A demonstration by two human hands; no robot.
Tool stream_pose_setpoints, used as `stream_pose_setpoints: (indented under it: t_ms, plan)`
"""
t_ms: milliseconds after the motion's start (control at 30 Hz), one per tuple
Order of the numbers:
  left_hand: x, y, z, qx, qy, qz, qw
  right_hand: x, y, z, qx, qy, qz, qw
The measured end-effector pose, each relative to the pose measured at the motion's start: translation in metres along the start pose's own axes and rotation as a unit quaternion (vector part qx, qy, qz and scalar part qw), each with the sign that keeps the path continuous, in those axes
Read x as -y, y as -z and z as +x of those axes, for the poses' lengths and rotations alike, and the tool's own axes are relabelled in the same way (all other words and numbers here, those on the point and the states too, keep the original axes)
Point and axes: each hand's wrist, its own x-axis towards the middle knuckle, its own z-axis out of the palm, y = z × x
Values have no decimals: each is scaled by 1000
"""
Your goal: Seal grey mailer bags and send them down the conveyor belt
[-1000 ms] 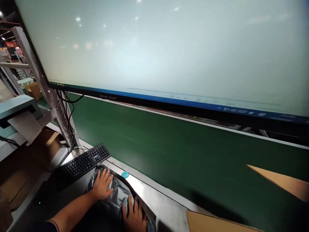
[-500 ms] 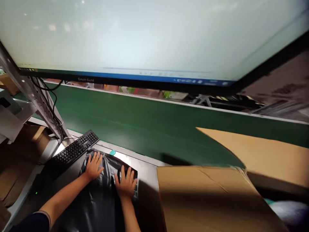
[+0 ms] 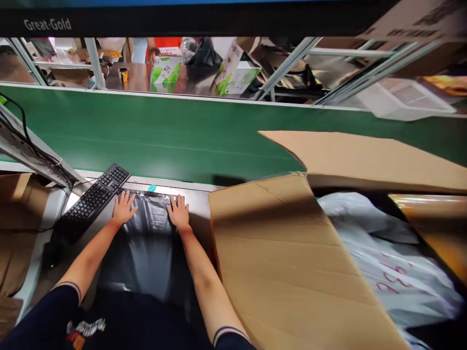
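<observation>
A black plastic bag [image 3: 146, 253] lies flat on the metal table in front of me, its top edge toward the green surface. My left hand [image 3: 124, 209] rests on the bag's upper left corner with the fingers spread. Near the upper right corner, my right hand [image 3: 178, 213] presses down on the bag, its fingers also apart. Just left of the bag sits a black keyboard [image 3: 97, 194]. A small teal disc [image 3: 152, 188] lies beyond the bag's top edge.
An open cardboard box [image 3: 270, 233] stands at the right, holding a pale plastic bag [image 3: 386, 262] with red writing. A green conveyor belt [image 3: 164, 136] runs behind. The monitor [image 3: 182, 19] hangs above; a metal post [image 3: 32, 141] with cables rises at left. Across the belt, a person's hand [image 3: 153, 56] touches a carton.
The view has tilted down and turned right, showing more of the box. My right hand has shifted to the bag's top edge, and the bag lies flatter and straighter.
</observation>
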Motion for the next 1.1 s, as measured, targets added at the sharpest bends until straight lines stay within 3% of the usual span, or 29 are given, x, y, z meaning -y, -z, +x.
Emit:
stream_pose_setpoints:
  t_ms: [133,267,400,533,633,733,867,933,1000,1100]
  plan:
    - [3,2,1,-14,-8,4,1000,-1,-7,-3,-6,-2,11,1000]
    - [-2,3,-4,-35,-20,6,999,14,-2,-3,-54,3,5,999]
    - [-22,-1,-24,-36,28,6,999,54,14,13,-71,137,20,988]
    - [-44,-15,-74,-12,23,2,1000,91,20,37,-33,217,14,975]
    - [-44,-28,-115,-2,8,5,1000,86,17,48,-24,171,10,985]
    - [-35,-38,-137,-1,20,6,1000,46,14,46,-57,55,13,997]
    - [-29,-44,-137,-12,19,1,1000,-21,17,26,-109,-146,47,982]
    - [-31,-43,-131,-13,12,-2,1000,-37,17,12,-156,-204,77,963]
    - [-34,-41,-126,-10,6,-4,1000,-33,13,-8,-212,-208,97,950]
    - [-34,-35,-126,-8,8,-6,1000,-1,-11,-58,-247,-133,95,955]
